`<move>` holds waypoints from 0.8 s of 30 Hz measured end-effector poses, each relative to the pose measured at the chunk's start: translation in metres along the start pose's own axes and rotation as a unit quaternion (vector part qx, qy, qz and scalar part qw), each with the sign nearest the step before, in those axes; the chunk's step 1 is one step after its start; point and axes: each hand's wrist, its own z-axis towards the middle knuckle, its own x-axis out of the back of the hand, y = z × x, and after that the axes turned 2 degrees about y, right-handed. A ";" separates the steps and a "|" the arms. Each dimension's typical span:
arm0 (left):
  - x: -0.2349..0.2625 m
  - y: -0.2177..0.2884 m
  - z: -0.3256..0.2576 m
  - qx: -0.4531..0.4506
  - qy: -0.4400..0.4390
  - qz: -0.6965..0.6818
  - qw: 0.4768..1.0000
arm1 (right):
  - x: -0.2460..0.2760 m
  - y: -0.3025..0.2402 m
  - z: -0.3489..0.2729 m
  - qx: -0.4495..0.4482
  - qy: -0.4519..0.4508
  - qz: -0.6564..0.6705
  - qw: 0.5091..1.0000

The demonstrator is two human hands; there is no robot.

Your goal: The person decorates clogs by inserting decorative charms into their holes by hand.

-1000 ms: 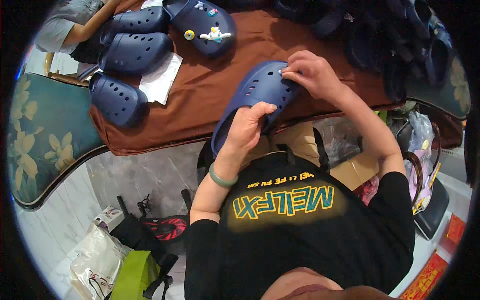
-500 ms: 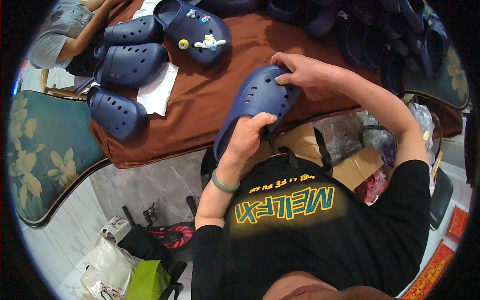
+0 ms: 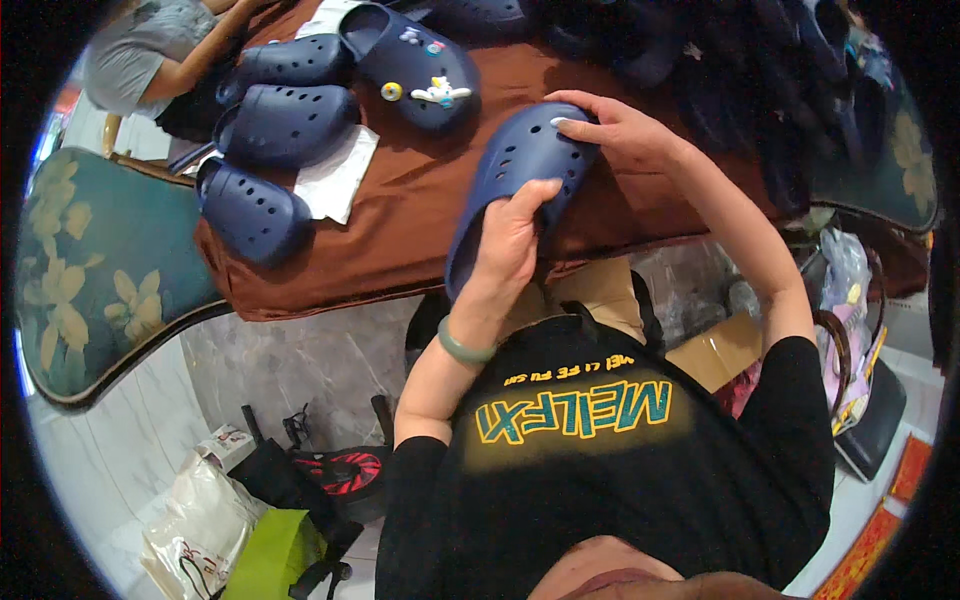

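Observation:
A navy clog [image 3: 535, 160] with round holes is held over the near side of the table, its toe pointing away and to the right. My left hand [image 3: 512, 235] grips it at the foot opening, fingers inside the shoe and thumb on the upper. At the toe, my right hand [image 3: 615, 130] is closed round the edge, its thumb on the upper by the holes. Something small and white shows at that thumb's tip, too small to make out. Beyond lies a navy clog with charms [image 3: 425, 75], among them a yellow ring and a white figure.
Several plain navy clogs [image 3: 255, 212] lie at the left of the brown cloth [image 3: 400, 220], beside white paper [image 3: 338, 185]. More dark clogs are piled at the far right. Another person's arm [image 3: 205, 60] reaches in at far left. A cardboard box [image 3: 715, 350] stands below the table.
My hands and the clog have shifted slightly; my right thumb has moved a little up toward the toe. The whole view has swung a bit, and the hold on the clog stays.

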 end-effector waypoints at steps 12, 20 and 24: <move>0.008 0.067 -0.034 -0.085 -0.052 0.559 0.823 | -0.070 -0.012 0.121 0.212 0.221 -0.543 0.782; 0.071 0.134 0.117 -0.483 0.190 0.698 0.493 | -0.062 0.007 0.140 0.199 0.218 -0.463 0.836; 0.053 0.154 0.159 -0.450 0.140 0.815 0.338 | -0.064 0.010 0.136 0.196 0.193 -0.476 0.835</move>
